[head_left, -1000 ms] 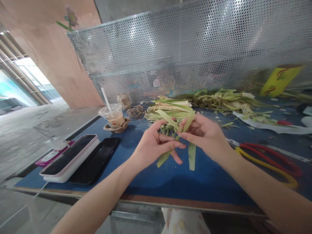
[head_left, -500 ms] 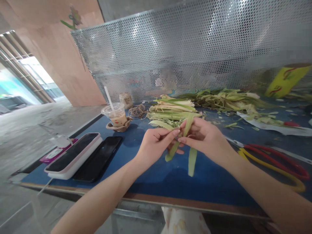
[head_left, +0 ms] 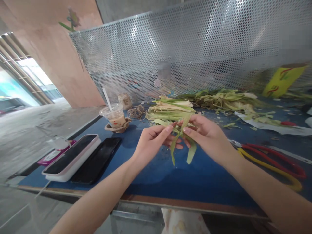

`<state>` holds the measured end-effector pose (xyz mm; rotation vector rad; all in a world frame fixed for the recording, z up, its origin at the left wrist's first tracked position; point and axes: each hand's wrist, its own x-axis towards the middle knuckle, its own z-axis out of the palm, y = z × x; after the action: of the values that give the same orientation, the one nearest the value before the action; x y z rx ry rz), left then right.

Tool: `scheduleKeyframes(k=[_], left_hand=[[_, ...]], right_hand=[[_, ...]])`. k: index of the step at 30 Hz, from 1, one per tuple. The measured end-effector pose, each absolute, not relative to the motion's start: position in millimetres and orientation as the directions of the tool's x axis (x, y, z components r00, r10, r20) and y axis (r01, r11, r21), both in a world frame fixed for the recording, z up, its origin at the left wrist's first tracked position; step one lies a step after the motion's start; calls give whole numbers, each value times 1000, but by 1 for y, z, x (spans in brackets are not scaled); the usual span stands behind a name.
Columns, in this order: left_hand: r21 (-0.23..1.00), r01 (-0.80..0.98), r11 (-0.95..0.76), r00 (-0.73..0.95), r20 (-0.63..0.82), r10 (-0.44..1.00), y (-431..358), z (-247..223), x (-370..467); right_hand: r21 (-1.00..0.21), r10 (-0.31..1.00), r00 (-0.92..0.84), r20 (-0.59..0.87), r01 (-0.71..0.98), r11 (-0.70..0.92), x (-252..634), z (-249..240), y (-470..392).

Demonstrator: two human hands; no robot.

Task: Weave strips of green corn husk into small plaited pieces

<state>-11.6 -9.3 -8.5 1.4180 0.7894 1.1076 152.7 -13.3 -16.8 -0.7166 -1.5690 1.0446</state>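
Both hands meet above the blue table (head_left: 151, 175), pinching flat green leaf strips (head_left: 191, 153). My left hand (head_left: 156, 138) is closed, thumb against fingers, at the left side of the crossing strips. On the other side my right hand (head_left: 203, 131) grips them between thumb and fingertips. Two strip ends hang down below the fingers. Just beyond the hands lies a stack of pale green stalks and leaves (head_left: 168, 112). Parts of the strips are hidden behind the fingers.
To the left are a drink cup with a straw (head_left: 114, 117), a coil of twine (head_left: 136, 112), a pink-cased phone (head_left: 73, 157) and a black phone (head_left: 97, 161). Red-and-yellow-handled scissors (head_left: 273, 159) lie right. Behind are a leaf pile (head_left: 219, 99), yellow packet (head_left: 284, 81) and perforated metal screen (head_left: 170, 42).
The strips have been turned and crossed between my fingers, and their hanging ends sit closer together. My right hand has tilted slightly, while the table items stay put.
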Motion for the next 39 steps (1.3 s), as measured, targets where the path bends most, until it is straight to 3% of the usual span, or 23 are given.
scheduleKeyframes(k=[6,11,20,26,31,39], left_hand=[[986,-141,-88,421,140,896,-10,-13,-8],[978,-10,-210,340,201,919,-10,-12,-11],[974,167,-151,374,79,924,-10,-12,-15],[981,137,-134,434,63,899,-13,-6,-15],[975,174,-141,517,31,855,-13,-8,-13],[978,174,-113,479,16,877,-13,-13,-10]], right_hand=[[-911,889,-202,410,-46,410,149,-17,-14],[-922,898,-266,351,71,381,157,-17,-11],[-884,890,-358,281,264,385,177,-7,-5],[-906,896,-389,214,265,331,177,-6,-6],[-910,894,-344,287,194,366,169,-11,-4],[-909,917,-233,324,191,370,161,-14,-9]])
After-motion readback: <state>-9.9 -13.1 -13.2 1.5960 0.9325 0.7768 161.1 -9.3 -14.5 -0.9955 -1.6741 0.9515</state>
